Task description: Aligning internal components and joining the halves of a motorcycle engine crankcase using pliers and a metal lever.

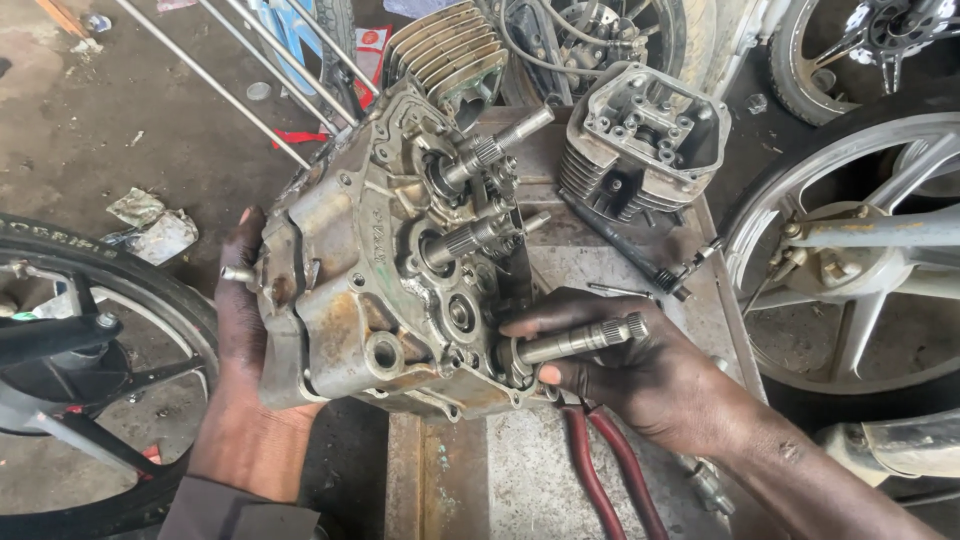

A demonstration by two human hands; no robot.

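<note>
- Clearly the engine case (370,270) is already stripped down: it stands on edge on the metal surface (520,470) with its cover off, so the gears and bearings inside show.
- Two splined shafts (470,240) stick out of the upper part of the case, seemingly seated.
- The left hand (240,300) wraps around the case's far side, fingers closed on its edge, holding it steady and upright.
- The right hand (620,370) has its grip closed around a third shaft (575,340) low on the case; whether that shaft sits fully home cannot be told.
- A finned cylinder head (640,140) and a finned cylinder (445,50) lie apart behind the case, so the top end is off.
- Red-handled pliers (610,470) lie untouched under the right wrist.
- Judging by this, the case half is open and the shaft work is partway.
</note>
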